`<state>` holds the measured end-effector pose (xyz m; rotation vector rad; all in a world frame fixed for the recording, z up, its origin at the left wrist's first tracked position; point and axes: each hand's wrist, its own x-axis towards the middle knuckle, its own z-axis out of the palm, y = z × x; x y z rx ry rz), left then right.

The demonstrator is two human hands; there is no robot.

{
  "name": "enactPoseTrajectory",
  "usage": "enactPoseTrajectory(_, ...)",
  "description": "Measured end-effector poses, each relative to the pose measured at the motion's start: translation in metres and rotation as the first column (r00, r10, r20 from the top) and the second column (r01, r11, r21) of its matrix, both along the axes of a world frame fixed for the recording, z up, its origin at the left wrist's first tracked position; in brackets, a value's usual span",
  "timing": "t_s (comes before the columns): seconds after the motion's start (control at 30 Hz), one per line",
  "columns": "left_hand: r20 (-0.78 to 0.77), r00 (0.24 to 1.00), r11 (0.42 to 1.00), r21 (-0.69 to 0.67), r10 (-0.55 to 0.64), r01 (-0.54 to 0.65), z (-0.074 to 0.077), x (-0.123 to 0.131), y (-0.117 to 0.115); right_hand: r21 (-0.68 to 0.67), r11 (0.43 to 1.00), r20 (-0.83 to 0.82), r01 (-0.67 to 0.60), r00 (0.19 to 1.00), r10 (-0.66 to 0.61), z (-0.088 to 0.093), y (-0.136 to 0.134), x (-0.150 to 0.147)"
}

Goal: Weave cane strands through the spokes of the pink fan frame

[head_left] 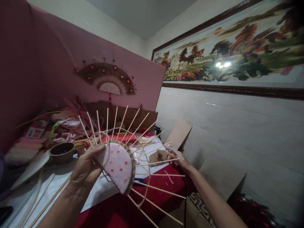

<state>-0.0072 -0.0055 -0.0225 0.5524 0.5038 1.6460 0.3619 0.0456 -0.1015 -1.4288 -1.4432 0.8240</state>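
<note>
My left hand grips a half-made fan: a pink dotted half-disc with a brown woven rim and several thin bamboo sticks fanning out from it. I hold it up, tilted, above the table. My right hand reaches out to the right past the stick tips, fingers closed around a small pinkish thing that I cannot make out, beside a brown woven piece.
A red cloth with a white sheet covers the table. A brown bowl, pink fabric scraps and loose sticks lie at left. A finished fan hangs on the pink board. Cardboard stands by the wall, under a framed horse picture.
</note>
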Motion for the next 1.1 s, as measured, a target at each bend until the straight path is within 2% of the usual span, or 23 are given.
enactPoseTrajectory(0.1,-0.043,0.999,1.0,0.004,-0.028,0.028,-0.002,0.002,-0.001,0.055,0.995,-0.22,0.08,0.973,-0.066,0.008,-0.012,0.005)
enactPoseTrajectory(0.17,-0.087,0.996,0.999,0.004,-0.036,0.037,-0.003,0.007,-0.004,0.109,0.985,-0.34,0.13,0.937,-0.086,0.022,-0.024,0.01)
enactPoseTrajectory(0.3,-0.15,0.987,0.998,-0.017,-0.064,0.062,-0.004,0.021,-0.014,0.237,0.947,-0.517,0.218,0.853,-0.067,0.073,-0.06,0.011)
enactPoseTrajectory(0.33,-0.159,0.984,0.997,-0.02,-0.074,0.072,-0.005,0.025,-0.016,0.242,0.941,-0.586,0.235,0.808,-0.052,0.087,-0.071,0.007)
enactPoseTrajectory(0.4,-0.181,0.978,0.994,0.0,-0.108,0.11,-0.007,0.033,-0.021,0.195,0.967,-0.584,0.162,0.811,-0.018,0.111,-0.094,-0.007)
enactPoseTrajectory(0.47,-0.197,0.97,0.989,-0.003,-0.145,0.147,-0.011,0.041,-0.025,0.125,0.991,-0.482,0.042,0.876,0.023,0.125,-0.114,-0.029)
enactPoseTrajectory(0.53,-0.203,0.966,0.987,-0.014,-0.16,0.161,-0.015,0.047,-0.028,0.008,0.983,-0.322,-0.184,0.93,0.176,0.129,-0.127,-0.054)
enactPoseTrajectory(0.6,-0.206,0.963,0.985,-0.015,-0.174,0.174,-0.019,0.051,-0.03,-0.037,0.954,-0.234,-0.299,0.93,0.282,0.127,-0.131,-0.079)
enactPoseTrajectory(0.7,-0.232,0.952,0.978,0.004,-0.201,0.208,-0.024,0.055,-0.033,-0.035,0.934,-0.139,-0.356,0.927,0.348,0.123,-0.125,-0.107)
enactPoseTrajectory(0.8,-0.261,0.939,0.97,0.039,-0.222,0.24,-0.026,0.058,-0.037,-0.054,0.912,-0.062,-0.406,0.913,0.403,0.121,-0.115,-0.123)
enactPoseTrajectory(1.1,-0.183,0.941,0.958,-0.029,-0.286,0.286,-0.024,0.062,-0.042,-0.07,0.925,0.013,-0.372,0.927,0.374,0.11,-0.104,-0.135)
